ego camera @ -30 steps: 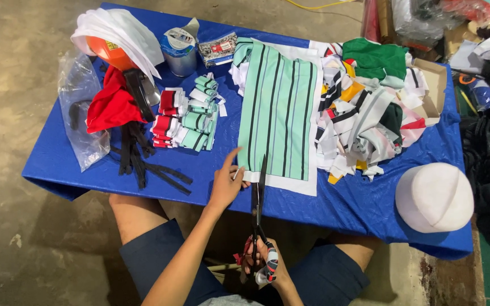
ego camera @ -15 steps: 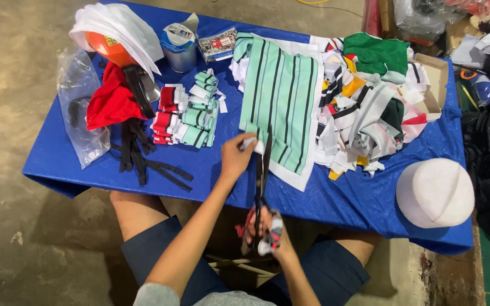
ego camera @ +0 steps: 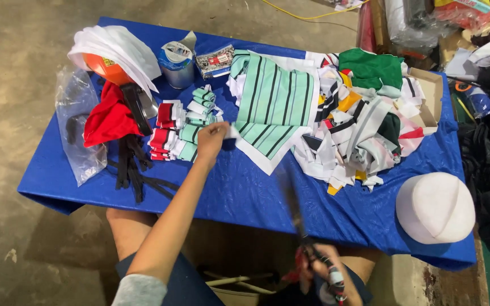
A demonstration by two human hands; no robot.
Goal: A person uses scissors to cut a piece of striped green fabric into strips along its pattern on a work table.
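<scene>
Left hand (ego camera: 211,139) pinches the near-left corner of the green-striped white fabric panel (ego camera: 273,107) on the blue table (ego camera: 245,195); right hand (ego camera: 330,272) grips long dark scissors (ego camera: 293,207), near edge.

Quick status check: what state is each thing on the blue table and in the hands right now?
Left hand: pinching a small cut strip beside the striped cloth.
Right hand: gripping the scissors below the table edge.
Scissors: blurred, blades pointing up over the table.
Striped cloth: spread flat.
Strip stacks: piled in rows.
Scrap heap: loose, jumbled.
Plastic bag: lying slack.
White cap: dome up.
</scene>
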